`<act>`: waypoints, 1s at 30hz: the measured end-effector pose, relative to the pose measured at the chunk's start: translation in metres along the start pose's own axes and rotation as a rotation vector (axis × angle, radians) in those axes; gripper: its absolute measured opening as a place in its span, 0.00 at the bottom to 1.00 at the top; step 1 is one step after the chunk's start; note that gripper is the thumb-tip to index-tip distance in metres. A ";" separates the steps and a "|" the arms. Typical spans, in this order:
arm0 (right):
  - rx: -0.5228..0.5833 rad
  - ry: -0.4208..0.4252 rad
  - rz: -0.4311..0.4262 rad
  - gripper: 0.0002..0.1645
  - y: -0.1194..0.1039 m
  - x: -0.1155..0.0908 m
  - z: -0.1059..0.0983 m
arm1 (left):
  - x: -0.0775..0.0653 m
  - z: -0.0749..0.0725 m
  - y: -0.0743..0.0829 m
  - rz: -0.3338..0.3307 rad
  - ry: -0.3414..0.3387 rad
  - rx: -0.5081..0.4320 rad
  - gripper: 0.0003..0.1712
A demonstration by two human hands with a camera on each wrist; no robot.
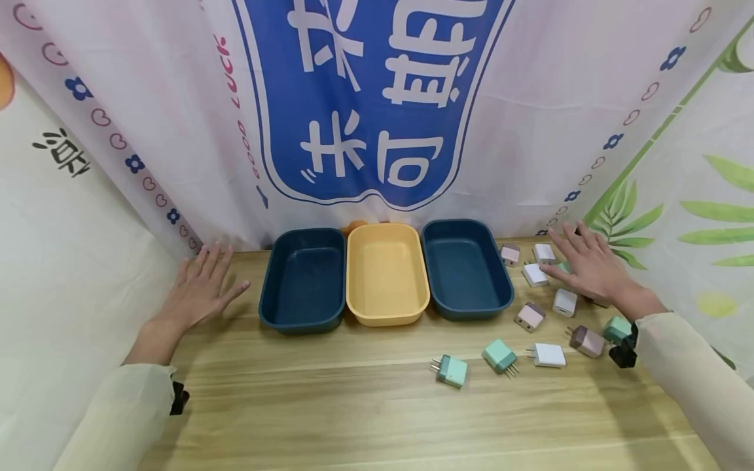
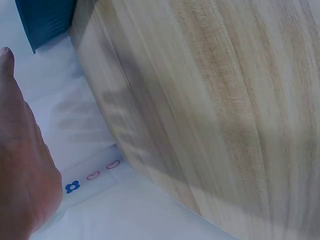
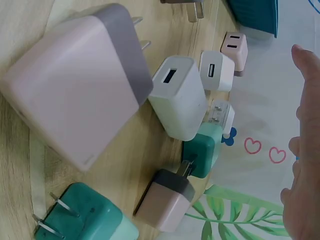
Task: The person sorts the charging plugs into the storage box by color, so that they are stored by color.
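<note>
My left hand (image 1: pixel 197 294) hovers over the left side of the table, fingers spread, holding nothing. It is nearest to a dark blue tray (image 1: pixel 306 278). My right hand (image 1: pixel 595 268), also spread and holding nothing, hangs above a group of plug-in chargers. Below and around it lie a white charger (image 1: pixel 565 303), a pink and brown charger (image 1: pixel 587 341) and a green charger (image 1: pixel 616 329); in the right wrist view, a large pink charger (image 3: pixel 75 90) fills the near corner. A green charger (image 1: pixel 452 371) lies farthest toward the table's front. The hand partly hides some chargers.
A yellow tray (image 1: pixel 387 275) stands between the left dark blue tray and a second dark blue tray (image 1: pixel 468 268), all along the back edge. Printed cloth (image 1: pixel 524 131) hangs behind and at both sides. Bare wood (image 1: pixel 330 405) shows in front of the trays.
</note>
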State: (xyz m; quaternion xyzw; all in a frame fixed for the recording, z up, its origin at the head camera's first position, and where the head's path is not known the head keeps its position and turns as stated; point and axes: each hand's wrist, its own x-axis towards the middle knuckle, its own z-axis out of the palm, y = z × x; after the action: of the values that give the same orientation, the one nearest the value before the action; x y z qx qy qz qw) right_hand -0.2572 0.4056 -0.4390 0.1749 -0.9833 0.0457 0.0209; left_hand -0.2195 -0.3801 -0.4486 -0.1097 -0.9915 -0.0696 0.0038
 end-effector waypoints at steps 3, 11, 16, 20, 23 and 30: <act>0.001 0.002 -0.011 0.56 -0.004 0.000 -0.002 | 0.002 0.000 0.002 0.013 -0.007 0.012 0.55; 0.013 0.009 -0.073 0.56 -0.022 0.000 -0.008 | 0.005 -0.003 0.011 0.037 -0.029 0.047 0.54; -0.007 0.019 -0.117 0.56 -0.030 0.001 -0.007 | 0.008 -0.004 0.018 0.065 -0.030 0.005 0.53; -0.034 0.029 -0.145 0.55 -0.038 0.002 -0.008 | 0.009 -0.002 0.025 0.082 -0.037 -0.011 0.53; -0.064 0.038 -0.161 0.55 -0.044 0.003 -0.009 | 0.010 -0.002 0.030 0.090 -0.045 0.001 0.54; -0.042 0.054 -0.213 0.54 -0.059 0.002 -0.012 | 0.016 0.001 0.038 0.107 -0.064 0.025 0.55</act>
State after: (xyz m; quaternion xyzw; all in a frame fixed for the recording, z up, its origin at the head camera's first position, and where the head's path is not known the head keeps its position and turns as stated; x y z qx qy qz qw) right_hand -0.2385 0.3510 -0.4223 0.2767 -0.9589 0.0271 0.0560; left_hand -0.2268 -0.3399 -0.4446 -0.1649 -0.9846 -0.0532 -0.0226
